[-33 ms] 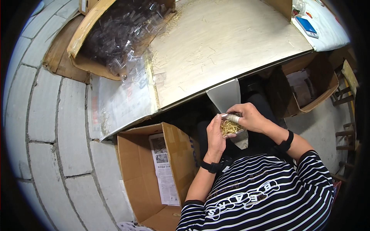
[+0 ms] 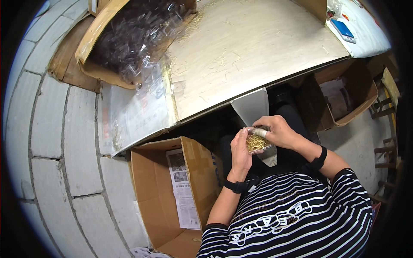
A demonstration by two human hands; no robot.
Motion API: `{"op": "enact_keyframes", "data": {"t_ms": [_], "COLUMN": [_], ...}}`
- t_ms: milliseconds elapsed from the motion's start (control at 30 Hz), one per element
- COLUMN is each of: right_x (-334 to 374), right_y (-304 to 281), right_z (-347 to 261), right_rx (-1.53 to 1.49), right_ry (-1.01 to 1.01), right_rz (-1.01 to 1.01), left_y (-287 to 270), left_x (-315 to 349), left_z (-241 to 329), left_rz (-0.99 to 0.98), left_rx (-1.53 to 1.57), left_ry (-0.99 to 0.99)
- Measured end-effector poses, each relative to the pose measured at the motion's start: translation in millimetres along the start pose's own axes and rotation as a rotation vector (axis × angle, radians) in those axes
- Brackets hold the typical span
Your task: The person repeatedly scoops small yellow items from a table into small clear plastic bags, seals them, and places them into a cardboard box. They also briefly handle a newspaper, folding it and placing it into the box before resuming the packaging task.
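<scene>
Above my lap, a small clear plastic box [image 2: 267,149] full of thin gold-coloured pins [image 2: 257,142] is held between both hands. My left hand [image 2: 241,151] closes on its left side, with the thumb up at the far rim. From the right, my right hand [image 2: 280,132] grips the far right edge, fingers curled over the top. A pale wrap [image 2: 260,132] covers one finger of my right hand. The fingertips of both hands almost meet at the far rim, and the fingers underneath are hidden.
Loose pins lie scattered on the pale tabletop [image 2: 258,43]. At its left, a tipped cardboard box [image 2: 92,38] spills clear plastic boxes [image 2: 142,38]. An open carton [image 2: 157,193] stands below left, another carton [image 2: 365,94] at right. A blue-topped device [image 2: 343,29] sits far right.
</scene>
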State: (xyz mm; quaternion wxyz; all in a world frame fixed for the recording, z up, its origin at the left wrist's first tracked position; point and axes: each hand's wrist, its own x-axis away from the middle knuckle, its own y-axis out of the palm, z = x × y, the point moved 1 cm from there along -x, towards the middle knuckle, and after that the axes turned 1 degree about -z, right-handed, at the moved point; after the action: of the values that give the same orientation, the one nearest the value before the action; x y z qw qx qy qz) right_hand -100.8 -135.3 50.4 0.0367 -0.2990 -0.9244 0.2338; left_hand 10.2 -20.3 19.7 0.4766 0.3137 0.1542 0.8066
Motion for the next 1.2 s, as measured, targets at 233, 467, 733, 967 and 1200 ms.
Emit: {"op": "enact_keyframes", "data": {"t_ms": [233,467,733,967,1200], "right_x": [-12,-4,-11,7,5], "right_y": [8,13,0,-9,-2], "right_z": [-5,-44,-33,-17,-11], "right_rx": [-0.108,0.502,0.112,-0.11,-0.122], "right_ry": [-0.162,-0.416,-0.347,-0.123,-0.069], "right_rz": [-0.022,-0.222,0.034,-0.127,-0.056], "left_y": [-7,-16,-20,-30,-23], "left_x": [2,-2,12,16,11], "left_z": [-4,-8,22,23,10], "left_rz": [0.003,-0.029,0.084,0.066,0.034], "left_rx": [0.098,0.216,0.136,0.198,0.088], "left_ry": [-0.019,0.118,0.084,0.117,0.077]}}
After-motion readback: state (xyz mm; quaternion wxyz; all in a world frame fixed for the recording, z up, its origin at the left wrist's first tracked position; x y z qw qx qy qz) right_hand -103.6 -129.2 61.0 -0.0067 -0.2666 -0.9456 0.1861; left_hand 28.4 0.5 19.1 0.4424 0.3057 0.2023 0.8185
